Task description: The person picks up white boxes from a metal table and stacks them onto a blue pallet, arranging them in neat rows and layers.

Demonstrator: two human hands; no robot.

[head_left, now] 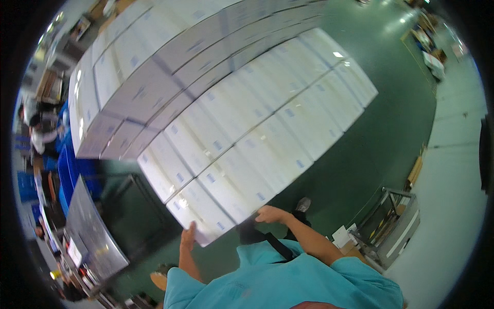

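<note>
Taped white cartons with small blue print stand packed in two rows in front of me. My left hand (189,237) is at the near left corner, its fingers pressed to the end of the nearest white carton (200,213), a fingertip showing at its top edge. My right hand (271,214) is curled against the long side of the row, by the neighbouring white carton (236,190). Its fingertips are partly hidden below the edge. The carton tops lie level and close together, with thin seams between them.
A taller stack of white cartons (139,92) rises behind the rows. At left are a metal table (95,232) and blue bins (69,170), with people (38,134) beyond. A grey metal cart (388,221) stands near the right wall. Green floor (370,139) runs alongside.
</note>
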